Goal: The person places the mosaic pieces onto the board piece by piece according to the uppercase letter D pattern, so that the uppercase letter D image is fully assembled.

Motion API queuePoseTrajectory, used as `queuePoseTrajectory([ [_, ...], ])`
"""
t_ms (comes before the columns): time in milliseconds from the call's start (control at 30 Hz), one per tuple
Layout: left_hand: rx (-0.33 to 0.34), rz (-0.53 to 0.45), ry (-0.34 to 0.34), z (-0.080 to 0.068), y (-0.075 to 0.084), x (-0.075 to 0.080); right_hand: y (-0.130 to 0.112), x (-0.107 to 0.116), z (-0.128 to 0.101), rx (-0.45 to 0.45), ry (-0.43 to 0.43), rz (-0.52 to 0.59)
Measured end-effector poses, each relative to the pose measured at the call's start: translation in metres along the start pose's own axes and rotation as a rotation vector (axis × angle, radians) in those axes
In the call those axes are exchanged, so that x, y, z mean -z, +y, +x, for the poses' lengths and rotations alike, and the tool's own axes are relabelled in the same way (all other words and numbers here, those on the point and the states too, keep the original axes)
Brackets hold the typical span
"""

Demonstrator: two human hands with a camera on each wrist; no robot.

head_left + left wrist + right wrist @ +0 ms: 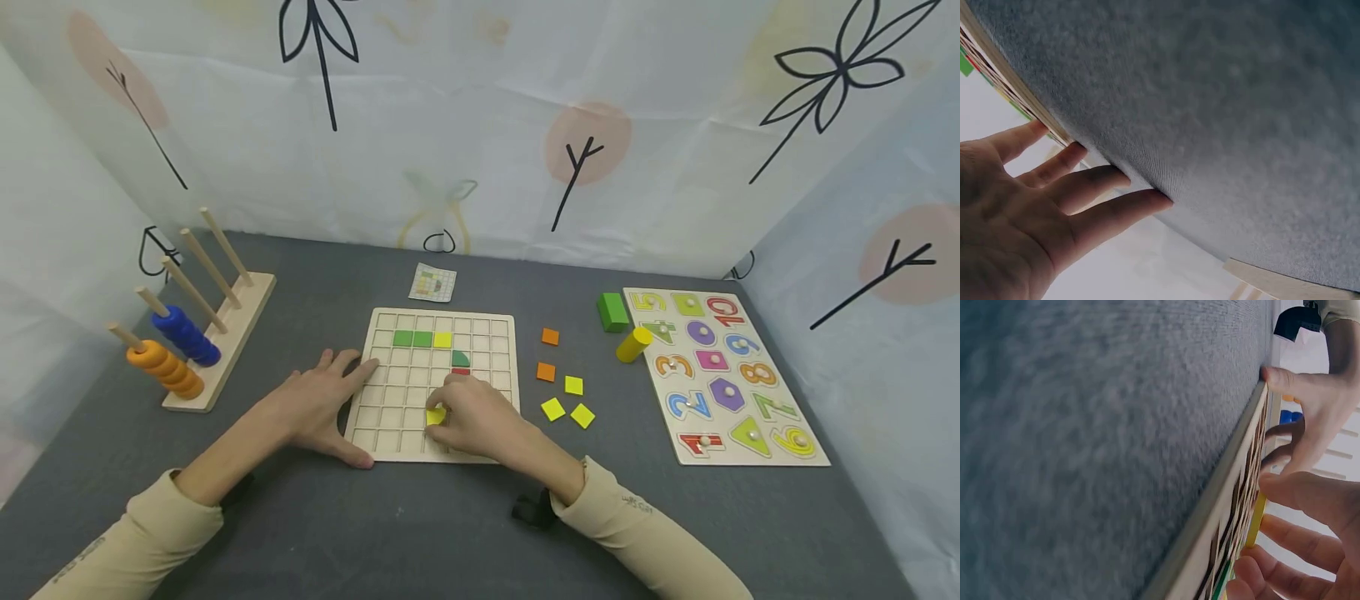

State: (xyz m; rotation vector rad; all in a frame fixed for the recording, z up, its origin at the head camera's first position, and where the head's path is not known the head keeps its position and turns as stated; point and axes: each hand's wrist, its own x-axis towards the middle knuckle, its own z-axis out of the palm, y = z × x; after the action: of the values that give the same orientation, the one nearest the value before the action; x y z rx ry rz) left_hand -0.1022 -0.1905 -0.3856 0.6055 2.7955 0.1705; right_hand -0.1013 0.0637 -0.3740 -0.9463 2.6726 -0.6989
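A wooden grid board lies flat in front of me. My left hand is spread along its left side, thumb at the near left corner and fingertips at the left edge. Between thumb and fingers, my right hand pinches a yellow square tile over the lower middle cells; in the right wrist view the tile stands on edge against the grid. Two green squares and a yellow square sit in an upper row. Lower right are a green quarter-round piece and a red piece, partly covered by my right hand.
Right of the board lie loose orange tiles and yellow tiles. Farther right are a green block, a yellow cylinder and a number puzzle. A peg stand with rings is at left, a pattern card behind.
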Motion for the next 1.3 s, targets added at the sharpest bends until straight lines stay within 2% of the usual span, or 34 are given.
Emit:
queuePoseTrajectory([
  [367, 0.008, -0.012, -0.022, 0.0007, -0.0001, 0.0001, -0.0009, -0.0045, 0.0040, -0.028, 0.020, -0.048],
  [600, 0.009, -0.012, -0.027, 0.0028, -0.0027, 0.0012, -0.0007, -0.0038, 0.0044, -0.040, -0.001, -0.060],
  [1300, 0.009, -0.018, -0.038, 0.0034, -0.0014, 0.0015, -0.0002, -0.0027, 0.0017, -0.001, -0.016, -0.019],
])
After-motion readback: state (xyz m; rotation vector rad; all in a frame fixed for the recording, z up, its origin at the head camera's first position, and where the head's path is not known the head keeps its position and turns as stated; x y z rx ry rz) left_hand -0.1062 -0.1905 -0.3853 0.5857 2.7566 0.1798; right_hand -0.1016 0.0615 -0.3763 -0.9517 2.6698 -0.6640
